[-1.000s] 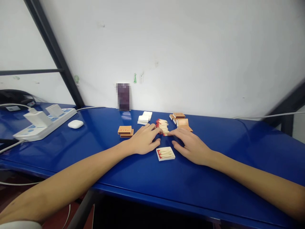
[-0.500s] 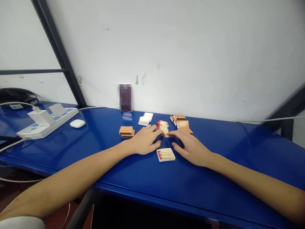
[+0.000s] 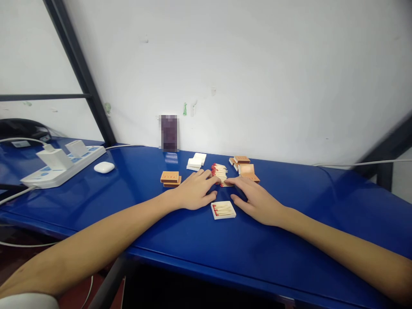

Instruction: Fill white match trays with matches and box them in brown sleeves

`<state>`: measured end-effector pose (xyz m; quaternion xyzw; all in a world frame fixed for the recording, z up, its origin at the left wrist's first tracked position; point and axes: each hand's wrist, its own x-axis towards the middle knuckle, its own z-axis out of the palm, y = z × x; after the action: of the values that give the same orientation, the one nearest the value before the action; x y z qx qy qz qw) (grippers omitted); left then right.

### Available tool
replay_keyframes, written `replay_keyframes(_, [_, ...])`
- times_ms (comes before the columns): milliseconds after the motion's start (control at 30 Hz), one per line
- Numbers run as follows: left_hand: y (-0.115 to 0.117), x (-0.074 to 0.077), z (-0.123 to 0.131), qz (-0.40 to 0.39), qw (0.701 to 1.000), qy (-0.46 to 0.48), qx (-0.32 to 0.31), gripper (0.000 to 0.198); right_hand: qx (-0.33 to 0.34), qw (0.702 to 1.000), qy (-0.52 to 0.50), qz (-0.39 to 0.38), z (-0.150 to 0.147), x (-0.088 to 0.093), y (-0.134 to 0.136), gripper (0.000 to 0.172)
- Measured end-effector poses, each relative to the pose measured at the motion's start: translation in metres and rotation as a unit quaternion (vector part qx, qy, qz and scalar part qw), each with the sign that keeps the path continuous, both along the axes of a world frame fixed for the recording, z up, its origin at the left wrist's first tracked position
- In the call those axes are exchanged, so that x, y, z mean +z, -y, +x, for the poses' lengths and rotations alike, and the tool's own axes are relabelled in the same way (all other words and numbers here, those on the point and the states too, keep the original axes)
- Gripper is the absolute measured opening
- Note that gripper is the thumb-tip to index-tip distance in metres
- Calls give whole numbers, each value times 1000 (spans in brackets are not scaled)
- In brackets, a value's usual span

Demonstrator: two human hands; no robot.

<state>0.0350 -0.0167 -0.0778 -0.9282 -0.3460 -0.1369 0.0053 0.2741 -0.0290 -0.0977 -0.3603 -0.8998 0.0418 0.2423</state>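
A pile of red-tipped matches [image 3: 219, 172] lies on the blue table [image 3: 193, 240]. My left hand [image 3: 199, 189] is at the pile's left side, its index finger touching the near matches, thumb apart. From the right, my right hand [image 3: 254, 195] reaches the near end of the pile with its index fingertip, thumb spread away. Both hands are open and hold nothing. Nearer the front, between and below the hands, sits a white tray [image 3: 223, 216] with several matches in it. Stacked orange matchboxes [image 3: 170, 177] rest left of my left hand.
White empty trays [image 3: 195, 163] are behind my left hand. More orange boxes and sleeves [image 3: 242, 160] lie behind my right hand. A purple pixelated object [image 3: 169, 133] leans on the wall. At left are a power strip [image 3: 61, 174] and a white earbud case [image 3: 104, 167].
My right hand has shifted very slightly left along the near end of the pile. My left hand stays almost where it was.
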Motion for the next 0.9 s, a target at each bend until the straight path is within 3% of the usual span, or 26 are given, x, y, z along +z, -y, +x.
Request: replay_keyframes(900, [0,2,1,2,1000,-16,1,35,11,1000,-16,12,-1,0,-1,29])
